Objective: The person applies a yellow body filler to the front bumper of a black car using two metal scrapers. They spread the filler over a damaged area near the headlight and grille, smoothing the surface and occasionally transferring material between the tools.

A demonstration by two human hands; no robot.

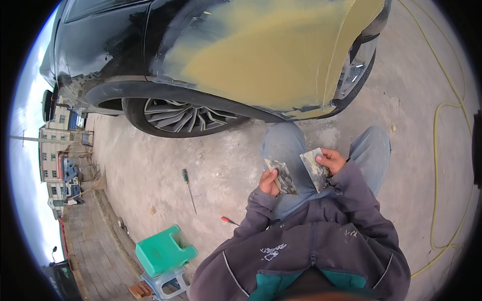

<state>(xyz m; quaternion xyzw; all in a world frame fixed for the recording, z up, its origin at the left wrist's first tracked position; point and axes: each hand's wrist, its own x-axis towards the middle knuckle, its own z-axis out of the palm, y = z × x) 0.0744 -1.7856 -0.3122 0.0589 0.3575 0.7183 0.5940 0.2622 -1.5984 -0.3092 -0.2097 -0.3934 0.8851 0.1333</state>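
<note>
My left hand (269,183) grips a flat, dark-smeared putty spreader (284,178) between thumb and fingers. Across from it, my right hand (332,161) pinches a second flat spreader (312,163), pale grey with dark and yellowish residue. The two blades are held close together over my knees, tilted toward each other with a small gap between them. In front of me stands a black car whose fender (261,55) is coated with yellow-tan body filler, smoother in the middle and ridged near the headlight (355,67).
The car's wheel (188,116) is left of the coated panel. A green-handled screwdriver (186,176) and a red-handled tool (229,220) lie on the concrete. Lower left are a green plastic stool (163,251) and a pale blue stool (165,282). A yellow hose (436,150) snakes along the right.
</note>
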